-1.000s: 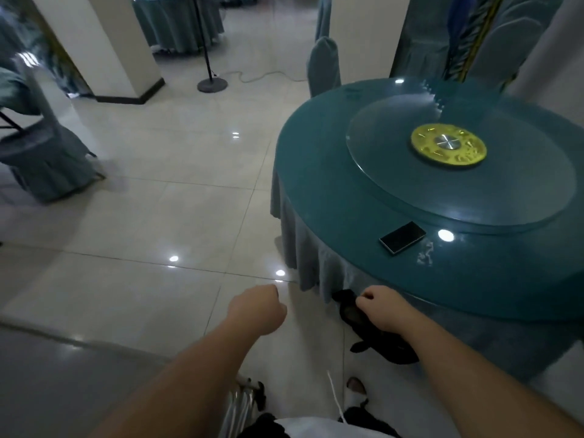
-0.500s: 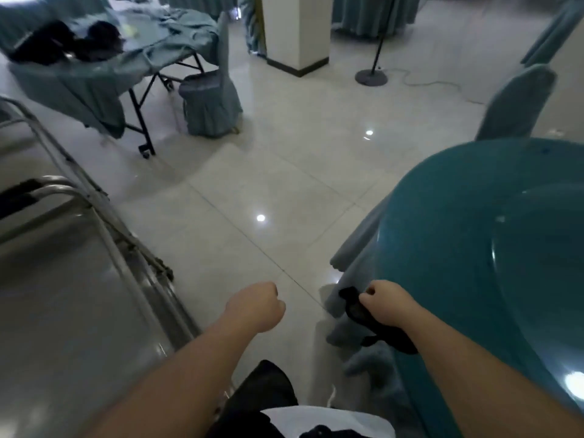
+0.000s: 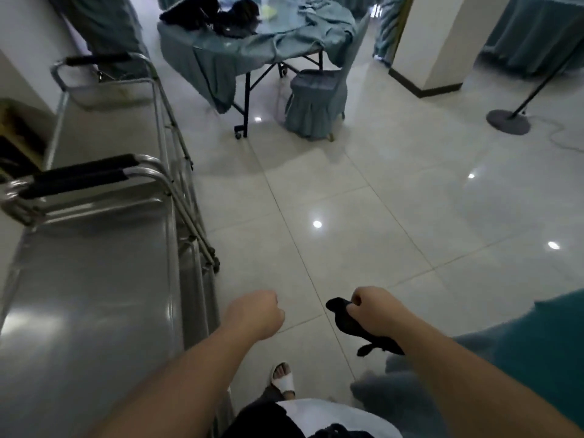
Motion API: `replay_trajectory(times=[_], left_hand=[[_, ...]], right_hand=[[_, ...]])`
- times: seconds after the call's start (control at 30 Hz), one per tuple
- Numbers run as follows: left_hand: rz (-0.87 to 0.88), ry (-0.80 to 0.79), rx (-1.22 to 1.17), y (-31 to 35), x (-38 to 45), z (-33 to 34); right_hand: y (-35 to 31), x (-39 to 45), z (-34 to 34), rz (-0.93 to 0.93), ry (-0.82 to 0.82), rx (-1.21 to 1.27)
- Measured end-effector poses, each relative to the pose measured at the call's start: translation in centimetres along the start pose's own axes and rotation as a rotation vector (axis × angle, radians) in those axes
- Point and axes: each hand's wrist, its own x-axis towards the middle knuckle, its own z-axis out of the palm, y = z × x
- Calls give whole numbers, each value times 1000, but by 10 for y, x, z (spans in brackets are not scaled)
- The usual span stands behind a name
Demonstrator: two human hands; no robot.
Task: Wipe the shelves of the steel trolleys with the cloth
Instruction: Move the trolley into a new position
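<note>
Your right hand is curled tight around a dark cloth, which bunches out ahead of the knuckles and trails back under the wrist, one loose end hanging below your forearm. Your left hand is balled into a fist with nothing in it, held in the air just to the right of the nearest steel trolley and not touching it. Both hands hover over the pale tiled floor, set apart from each other, the cloth between them but gripped by the right alone.

That nearest trolley fills the lower left, its flat top shelf bare and shiny, with two black-padded push handles at its far end. A second steel trolley stands beyond it in line along the wall, its own dark-gripped handle at the far end. The cloth is well clear of both shelves.

Past the trolleys, a folding table draped in a rumpled teal cloth carries dark bundles, and a skirted teal chair sits just beside it. A white pillar rises to the right, with the round base of a stand near it. At the right edge, the rim of a teal-covered round table shows behind your right forearm. Your foot in a white slide sandal appears at the bottom.
</note>
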Motion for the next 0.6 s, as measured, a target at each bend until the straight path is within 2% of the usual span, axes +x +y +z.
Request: replay_trajectory(times=[0.1,0.3,0.6], left_hand=[[-46,29,-37,-7,27,-31],[-200,70,-228,-37,57,-59],[-625,169,-555,-44,88,-73]], right_hand=[[-29,45,-33,-64,5,-46],[-87,128,-74,-220,-87,-218],[-203,249,-126,-630,-208,-569]])
